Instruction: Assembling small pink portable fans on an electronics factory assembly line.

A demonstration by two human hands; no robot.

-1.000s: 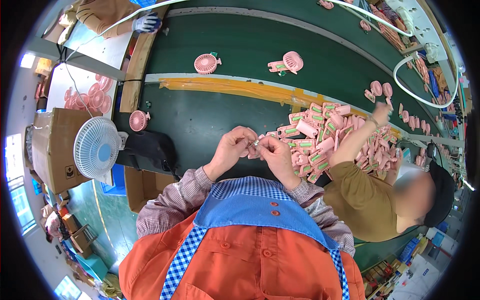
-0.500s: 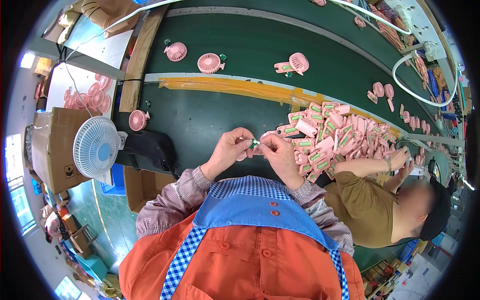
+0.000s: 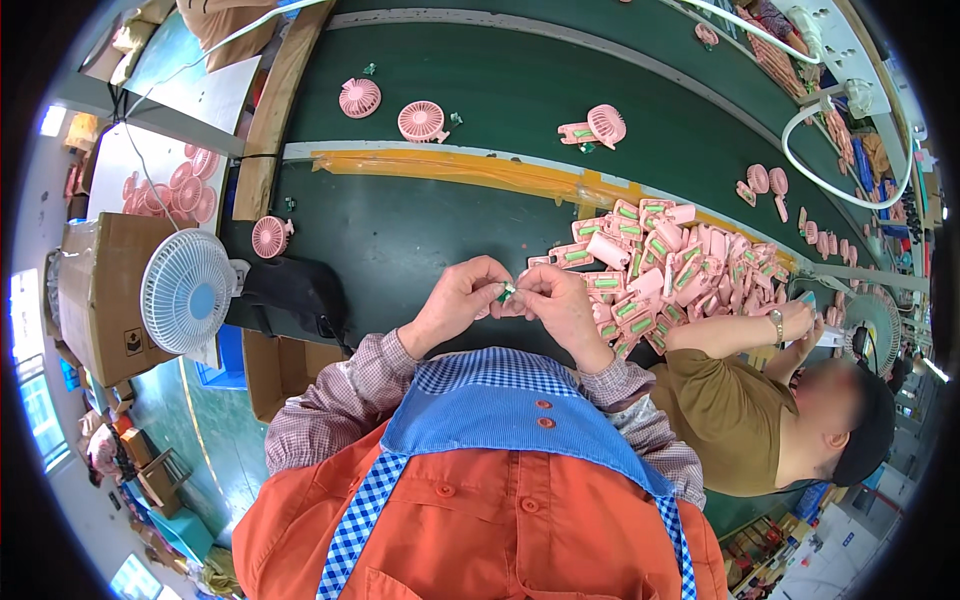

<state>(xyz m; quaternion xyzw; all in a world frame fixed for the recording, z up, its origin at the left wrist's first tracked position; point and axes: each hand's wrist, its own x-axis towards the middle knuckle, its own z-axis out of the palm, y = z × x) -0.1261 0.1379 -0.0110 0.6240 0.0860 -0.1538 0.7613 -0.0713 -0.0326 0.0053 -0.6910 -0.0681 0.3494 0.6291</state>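
In front of my chest, over the near edge of the green work surface, my left hand (image 3: 458, 300) pinches a small green circuit board (image 3: 506, 292) with a whitish part on it. My right hand (image 3: 562, 306) meets it from the other side, thumb and forefinger closed at the board's edge. The fingertips hide most of the board. Below and between the fingers shows part of a pink plastic piece (image 3: 484, 312); whether a hand touches it I cannot tell. Just right of my right hand begins a heap of pink fan handle casings (image 3: 640, 280), several with green strips inside.
Pink fan heads (image 3: 422, 122) with small green boards lie on the belt (image 3: 500, 80) beyond a yellow-taped ledge (image 3: 450, 168). One pink fan (image 3: 270, 237) sits at left, near a white desk fan (image 3: 190, 290) and a cardboard box (image 3: 120, 300). At right a co-worker (image 3: 735, 400) is seated.
The pink fans on the far belt have shifted slightly right. My hands stay together at the small board, with only slight finger movement.
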